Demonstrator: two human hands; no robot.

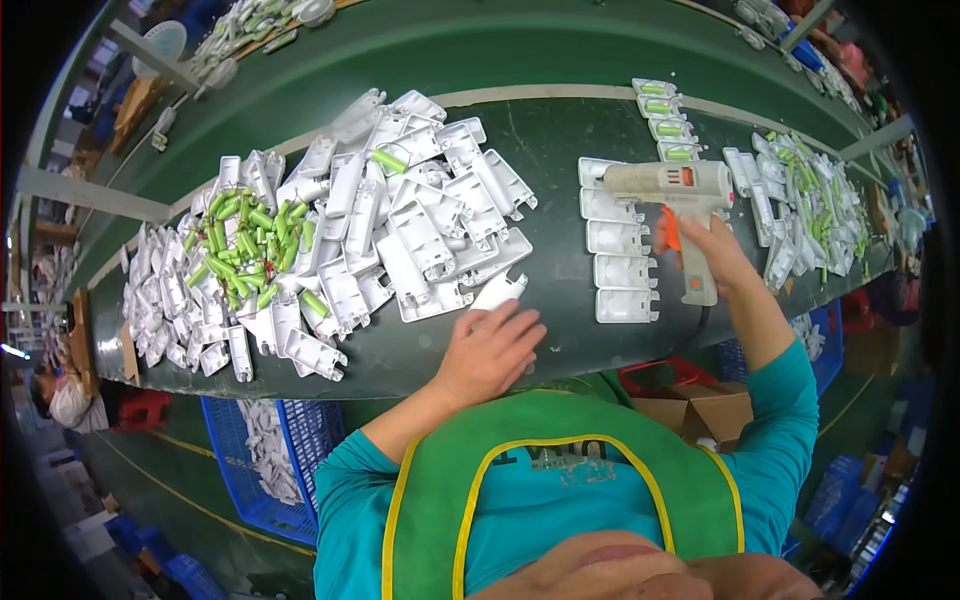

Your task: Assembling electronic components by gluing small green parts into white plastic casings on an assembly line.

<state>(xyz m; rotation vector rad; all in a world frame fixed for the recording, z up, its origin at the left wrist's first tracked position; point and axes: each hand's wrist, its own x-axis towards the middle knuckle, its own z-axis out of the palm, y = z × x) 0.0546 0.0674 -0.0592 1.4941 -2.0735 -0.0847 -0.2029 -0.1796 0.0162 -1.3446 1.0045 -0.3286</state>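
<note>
My right hand (713, 250) is closed round the grip of a beige hot glue gun (650, 180) with an orange trigger. The gun's nozzle points left, over the far end of a column of white plastic housings (618, 238), which lie open side up. My left hand (490, 350) rests near the table's front edge with its fingers stretched out. Its fingertips are at a white housing (500, 291) on the near edge of a large heap of white housings (430, 220); I see no grip on it.
Green battery cells with wires (240, 240) lie on the heap's left part. Beyond the gun stands a row of housings with green cells (672, 130). Another mixed pile (815, 200) lies at right. Below the green table (540, 220) is a blue crate (262, 480).
</note>
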